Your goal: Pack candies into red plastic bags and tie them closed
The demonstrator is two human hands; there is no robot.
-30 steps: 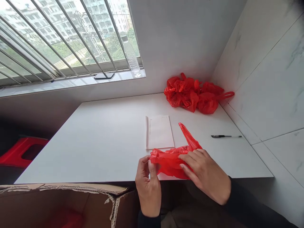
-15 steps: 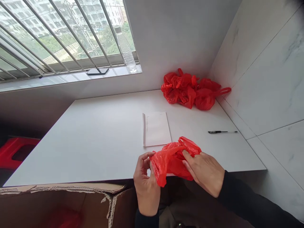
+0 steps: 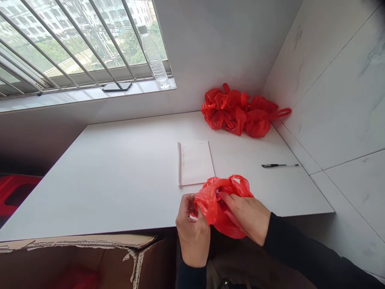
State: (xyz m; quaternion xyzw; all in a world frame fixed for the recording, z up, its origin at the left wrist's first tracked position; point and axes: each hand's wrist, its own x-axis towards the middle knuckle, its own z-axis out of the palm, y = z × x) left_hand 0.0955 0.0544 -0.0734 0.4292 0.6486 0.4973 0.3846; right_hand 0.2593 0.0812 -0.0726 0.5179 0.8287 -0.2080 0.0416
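Here, the left hand (image 3: 193,230) comes up from below, upright with its thumb toward the right, its thumb and curled fingers pinching the left side of a red plastic bag (image 3: 230,224). The right hand (image 3: 248,214) slants in from the lower right, back upward, forearm in a black sleeve, its fingers reaching into the bag's mouth; whether they grip something inside, I cannot tell. The bag sits between both hands at the near edge of a white counter (image 3: 132,172), just below a notepad (image 3: 195,164).

The counter meets a plain wall behind and marbled tiles on the right. A barred window (image 3: 90,44) stands at upper left, its sill (image 3: 81,94) in daylight. Below the counter, at lower left, is an open cardboard box (image 3: 155,263) with something red inside.

Counted: one bag in the hands, one notepad, one pen (image 3: 273,165), one bottle (image 3: 155,60) and one phone (image 3: 117,86) on the sill. The bunched red bags (image 3: 225,112) in the far corner overlap too much to count.
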